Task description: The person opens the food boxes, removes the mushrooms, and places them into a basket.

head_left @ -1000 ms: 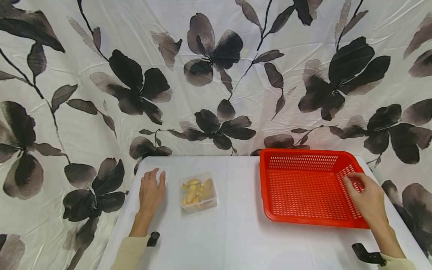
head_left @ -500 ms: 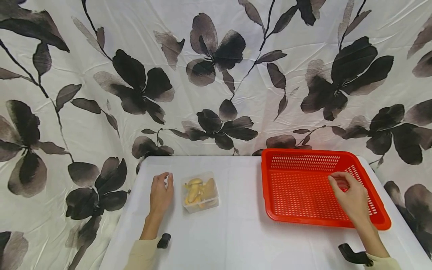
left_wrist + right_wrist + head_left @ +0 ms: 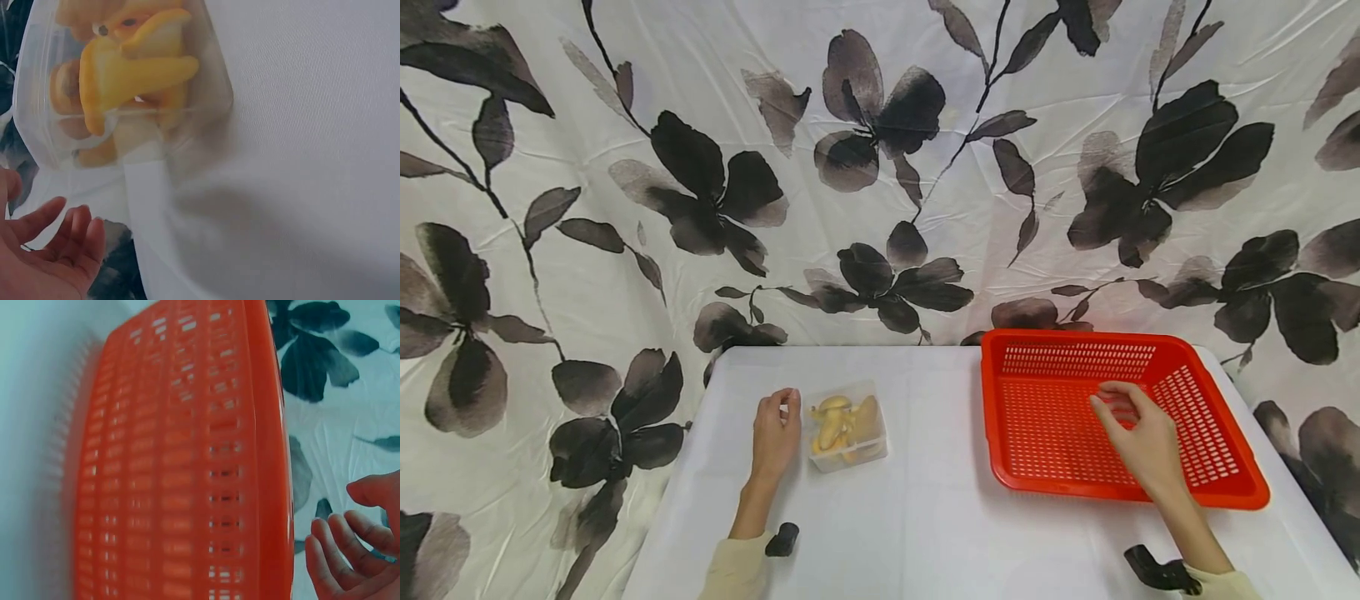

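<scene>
My left hand (image 3: 775, 437) is just left of a clear plastic container (image 3: 850, 457). Its fingers are loosely bent and hold nothing. Inside the container lie several yellow banana-like pieces (image 3: 833, 425) and rounder yellow-brown ones. The left wrist view shows a gap between the hand (image 3: 56, 250) and the container's wall (image 3: 144, 150). Over the right part of a red perforated plastic basket (image 3: 1045, 433), my right hand (image 3: 1142, 437) hovers with thumb and fingers apart and holds nothing. Seen from the right wrist, that hand (image 3: 356, 550) is beyond the basket's rim (image 3: 269, 456).
Everything stands on a white-covered table (image 3: 932, 517). Behind it hangs a white cloth (image 3: 925, 192) with dark flower prints. Black straps (image 3: 782, 539) sit at both wrists. White table surface lies between the container and the basket.
The left hand has moved right, closer to the container. My right hand has moved left from the basket's right side to over its inside. Container and basket stay in place on the table.
</scene>
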{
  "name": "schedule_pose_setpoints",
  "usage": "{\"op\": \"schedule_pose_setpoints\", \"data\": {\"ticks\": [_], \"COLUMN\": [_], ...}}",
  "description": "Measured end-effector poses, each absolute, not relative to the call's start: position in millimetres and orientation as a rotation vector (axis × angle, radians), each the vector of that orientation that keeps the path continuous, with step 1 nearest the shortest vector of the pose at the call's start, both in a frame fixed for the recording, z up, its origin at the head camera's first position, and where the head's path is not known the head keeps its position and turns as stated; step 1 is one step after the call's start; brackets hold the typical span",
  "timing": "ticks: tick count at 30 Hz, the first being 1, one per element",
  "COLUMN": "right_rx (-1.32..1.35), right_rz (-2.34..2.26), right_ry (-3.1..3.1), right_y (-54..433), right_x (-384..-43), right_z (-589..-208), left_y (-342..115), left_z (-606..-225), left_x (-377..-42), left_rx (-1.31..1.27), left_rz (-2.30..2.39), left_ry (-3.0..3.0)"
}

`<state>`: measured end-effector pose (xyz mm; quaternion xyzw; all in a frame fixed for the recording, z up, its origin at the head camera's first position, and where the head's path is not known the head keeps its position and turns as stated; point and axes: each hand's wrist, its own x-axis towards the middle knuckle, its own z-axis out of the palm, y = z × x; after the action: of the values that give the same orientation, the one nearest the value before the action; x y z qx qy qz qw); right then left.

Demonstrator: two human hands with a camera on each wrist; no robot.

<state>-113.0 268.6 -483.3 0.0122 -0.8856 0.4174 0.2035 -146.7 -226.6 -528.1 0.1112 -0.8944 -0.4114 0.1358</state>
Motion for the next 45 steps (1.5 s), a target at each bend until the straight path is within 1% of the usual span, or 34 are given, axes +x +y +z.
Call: {"op": "schedule_pose_setpoints", "data": {"ticks": [9, 28, 45], "right_rx": [0.112, 0.223, 0.326], "right_rz": [1.251, 1.526, 1.706], "right_ry": [-2.481, -2.458, -2.399], "right_y": [247.5, 190.5, 138.8], "right_x": [-116.0, -120.3, -118.8], "right_z": [-487.5, -497.5, -497.4], "left_y": [-217.2, -212.9, -205.1], "left_z": [-532.7, -533.6, -538.8], "left_x": [-148.3, -139.7, -129.8], "left_rx": [0.321, 0.454, 0.378], "left_rz": [-1.317, -1.522, -1.693], "left_ry": [-2.537, -2.469, -2.453]}}
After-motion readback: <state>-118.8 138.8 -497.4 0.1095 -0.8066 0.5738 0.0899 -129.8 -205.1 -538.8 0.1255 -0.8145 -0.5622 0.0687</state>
